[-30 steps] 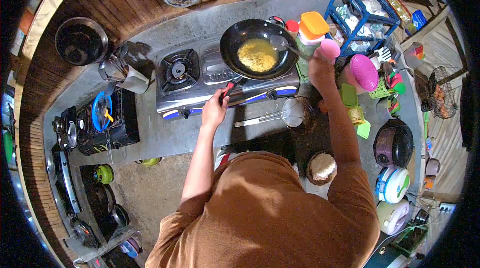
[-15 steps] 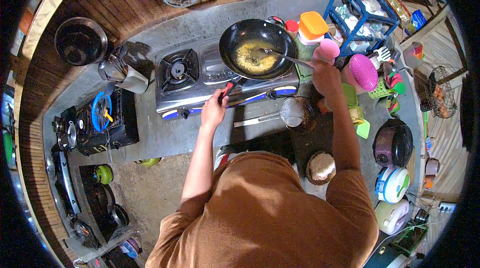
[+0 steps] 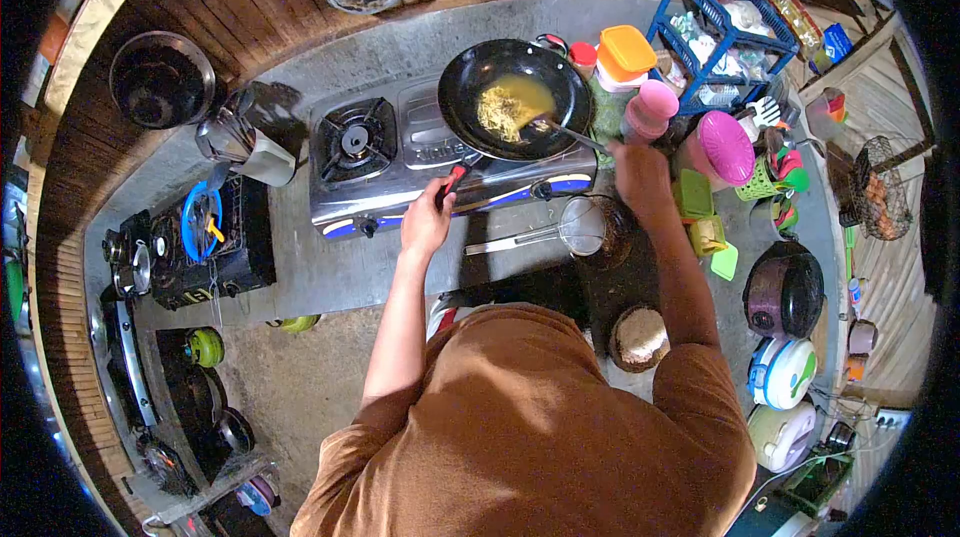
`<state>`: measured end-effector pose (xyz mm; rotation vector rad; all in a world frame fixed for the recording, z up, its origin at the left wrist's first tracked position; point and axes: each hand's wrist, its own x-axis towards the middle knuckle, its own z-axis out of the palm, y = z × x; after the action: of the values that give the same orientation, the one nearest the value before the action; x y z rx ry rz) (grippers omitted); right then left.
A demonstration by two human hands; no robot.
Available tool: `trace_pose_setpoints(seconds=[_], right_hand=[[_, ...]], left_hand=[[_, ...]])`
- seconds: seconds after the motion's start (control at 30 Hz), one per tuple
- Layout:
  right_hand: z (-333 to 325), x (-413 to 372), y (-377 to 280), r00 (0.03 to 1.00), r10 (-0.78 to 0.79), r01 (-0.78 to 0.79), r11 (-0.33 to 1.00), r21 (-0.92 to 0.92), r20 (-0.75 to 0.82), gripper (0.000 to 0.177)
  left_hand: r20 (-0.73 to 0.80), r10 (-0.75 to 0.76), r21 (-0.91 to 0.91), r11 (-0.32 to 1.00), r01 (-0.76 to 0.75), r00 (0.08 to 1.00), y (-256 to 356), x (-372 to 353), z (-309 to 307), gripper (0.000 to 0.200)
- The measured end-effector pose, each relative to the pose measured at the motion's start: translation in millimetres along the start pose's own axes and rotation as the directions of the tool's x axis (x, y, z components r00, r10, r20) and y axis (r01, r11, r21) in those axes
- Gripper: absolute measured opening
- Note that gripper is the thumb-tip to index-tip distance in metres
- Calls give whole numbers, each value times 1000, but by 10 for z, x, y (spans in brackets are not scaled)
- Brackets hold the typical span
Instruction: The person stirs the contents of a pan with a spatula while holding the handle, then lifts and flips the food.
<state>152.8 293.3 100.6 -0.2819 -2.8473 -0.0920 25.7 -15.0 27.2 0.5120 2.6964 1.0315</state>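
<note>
Both hands grip: the left hand (image 3: 428,222) clasps the pan (image 3: 516,101) handle, hiding most of it; the right hand (image 3: 636,169) holds a spatula (image 3: 566,132), its blade blurred among yellow food (image 3: 508,104).

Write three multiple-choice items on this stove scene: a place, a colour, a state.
1. Where does the black pan sit? A) on the stove, right burner B) on the counter beside it C) on the floor
2. What colour is the square lid behind the pan? A) blue B) orange C) black
3. What is the left hand doing? A) lying flat on the counter B) holding a cup C) gripping the pan's handle
1 A: it covers the right burner, and the left burner is bare. 2 B: the lid is bright orange. 3 C: its fingers close round the handle; the right hand holds the metal utensil.
</note>
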Motion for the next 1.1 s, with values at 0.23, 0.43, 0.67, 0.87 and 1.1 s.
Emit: trace_pose_setpoints(seconds=[0.23,0.43,0.67,0.87,1.1], right_hand=[[536,306,104,997,74,-75,995,68,16,14],[669,330,340,997,-42,45,997,56,-62,11],[1095,383,449,966,-203,142,935,325,163,16],[1047,302,360,1000,22,-17,866,500,-4,29],[620,362,310,992,4,10,994,109,-124,32]], left_hand=[[-4,-2,53,999,2,1000,-35,20,15,29],[-20,32,9,999,-32,999,-44,14,27,29],[-21,18,17,1000,-18,1000,-4,3,6,29],[-26,28,17,999,-28,999,-26,10,21,30],[22,15,22,1000,-15,1000,7,14,-11,32]])
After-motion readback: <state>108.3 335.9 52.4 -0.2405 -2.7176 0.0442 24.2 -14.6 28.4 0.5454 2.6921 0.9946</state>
